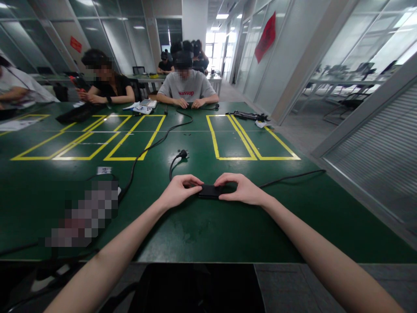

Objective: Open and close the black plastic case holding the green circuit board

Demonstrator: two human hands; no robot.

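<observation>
On the green table [208, 230], yellow tape outlines [137, 137].

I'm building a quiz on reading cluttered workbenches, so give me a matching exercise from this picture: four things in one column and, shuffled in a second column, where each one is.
Things
1. small black block
2. black plug
3. red banner
4. black power strip

Places
A. hanging on the glass wall at upper right
B. between the left hand and the right hand
C. lying on the green table just beyond the hands, on the end of a cable
D. at the far end of the right-hand yellow taped boxes

Pairs: 1-B, 2-C, 3-A, 4-D
</observation>
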